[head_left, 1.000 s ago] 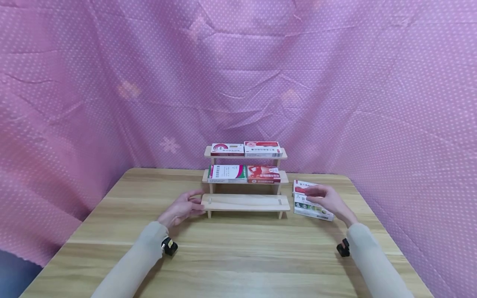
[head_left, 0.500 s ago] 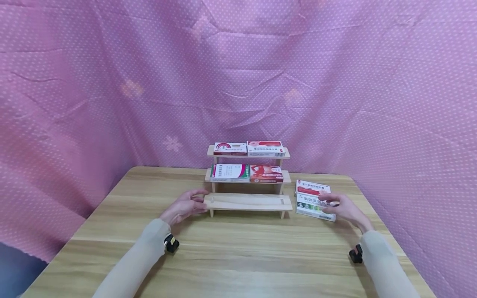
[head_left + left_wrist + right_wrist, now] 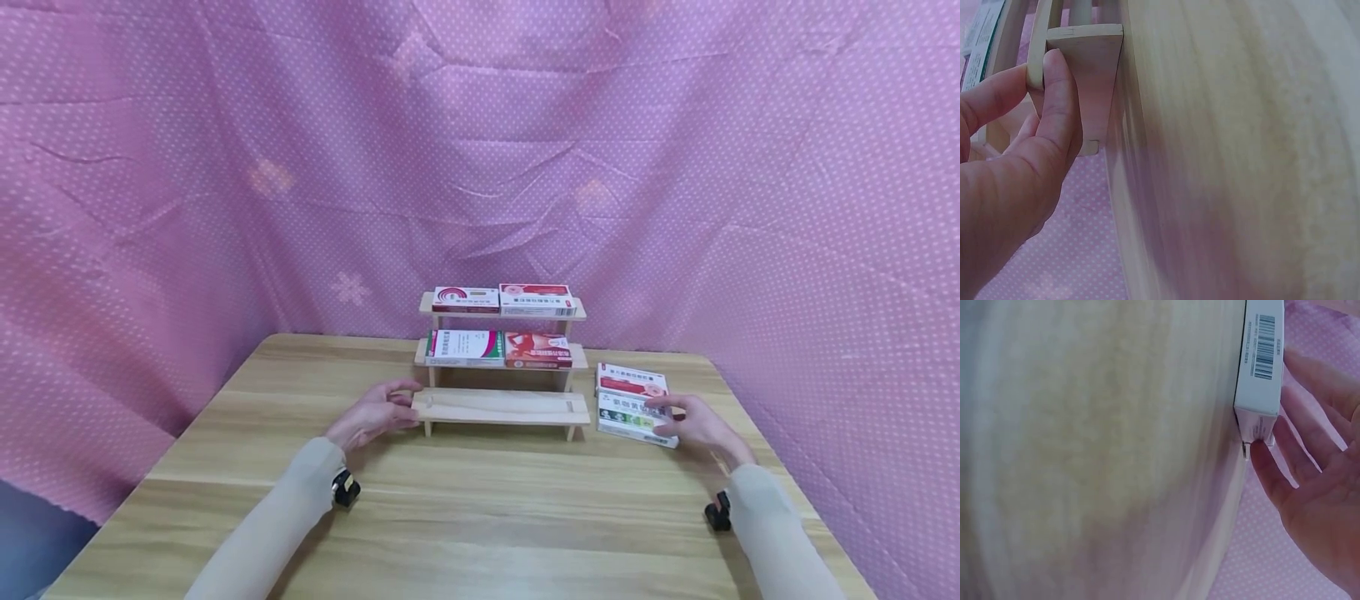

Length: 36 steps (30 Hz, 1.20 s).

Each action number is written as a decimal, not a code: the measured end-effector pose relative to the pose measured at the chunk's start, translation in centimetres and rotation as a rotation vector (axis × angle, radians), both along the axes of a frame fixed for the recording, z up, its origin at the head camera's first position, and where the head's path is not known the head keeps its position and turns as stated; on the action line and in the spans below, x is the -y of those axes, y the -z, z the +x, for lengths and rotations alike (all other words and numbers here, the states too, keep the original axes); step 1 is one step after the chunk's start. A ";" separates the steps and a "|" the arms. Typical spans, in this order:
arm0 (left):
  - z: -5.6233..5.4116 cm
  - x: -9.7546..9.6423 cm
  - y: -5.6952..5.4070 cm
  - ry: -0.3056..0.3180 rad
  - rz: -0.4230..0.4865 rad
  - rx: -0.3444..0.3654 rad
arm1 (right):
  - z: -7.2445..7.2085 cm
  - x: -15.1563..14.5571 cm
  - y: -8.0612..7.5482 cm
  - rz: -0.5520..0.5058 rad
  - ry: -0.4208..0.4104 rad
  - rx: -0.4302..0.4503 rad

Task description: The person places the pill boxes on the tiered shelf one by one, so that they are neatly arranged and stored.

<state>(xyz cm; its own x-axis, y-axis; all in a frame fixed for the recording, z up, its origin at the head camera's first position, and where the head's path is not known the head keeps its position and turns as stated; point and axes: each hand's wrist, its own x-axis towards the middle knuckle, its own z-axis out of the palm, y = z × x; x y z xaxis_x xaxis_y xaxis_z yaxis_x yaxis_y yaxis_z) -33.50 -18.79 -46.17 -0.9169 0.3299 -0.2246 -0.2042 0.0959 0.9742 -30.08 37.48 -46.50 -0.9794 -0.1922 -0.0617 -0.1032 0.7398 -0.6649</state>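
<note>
My left hand (image 3: pixel 372 414) pinches the left end of the lowest board of a three-tier wooden display stand (image 3: pixel 501 406). In the left wrist view, the fingers (image 3: pixel 1059 106) lie on either side of the board's end. To the right of the stand, a white and green medicine box (image 3: pixel 630 418) lies flat on the table. My right hand (image 3: pixel 703 427) reaches over its right end, fingers nearly straight and touching the box. A barcode shows on the box's side in the right wrist view. Just behind it lies a red and white medicine box (image 3: pixel 632 382).
Two medicine boxes, one with a red swirl (image 3: pixel 465 300) and one red and white (image 3: pixel 536 299), sit on the top tier. The middle tier bears a white and green box (image 3: pixel 465 344) and a red box (image 3: pixel 537 350). A pink dotted cloth (image 3: pixel 480 167) hangs behind the table (image 3: pixel 480 508).
My right hand has shifted right and toward me, from above the two loose boxes to the right end of the nearer one. My left hand stays on the stand. The view has shifted slightly.
</note>
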 end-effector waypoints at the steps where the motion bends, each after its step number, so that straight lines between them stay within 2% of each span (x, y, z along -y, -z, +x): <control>1: 0.0 0.0 0.0 0.001 -0.002 -0.002 | 0.0 0.0 0.0 -0.001 -0.002 0.009; 17: 0.2 0.1 -0.1 -0.006 0.008 0.008 | 0.6 0.0 -0.3 0.012 -0.058 0.085; 23: 0.2 0.0 0.0 -0.006 0.006 0.003 | 0.4 -0.1 0.1 0.029 -0.117 0.078; 28: 0.2 -0.1 0.0 -0.007 0.001 -0.006 | 0.2 -0.1 0.2 0.063 -0.172 0.040; 36: 0.3 -0.1 0.0 -0.007 -0.001 -0.009 | 0.6 0.1 -0.2 0.057 -0.147 0.041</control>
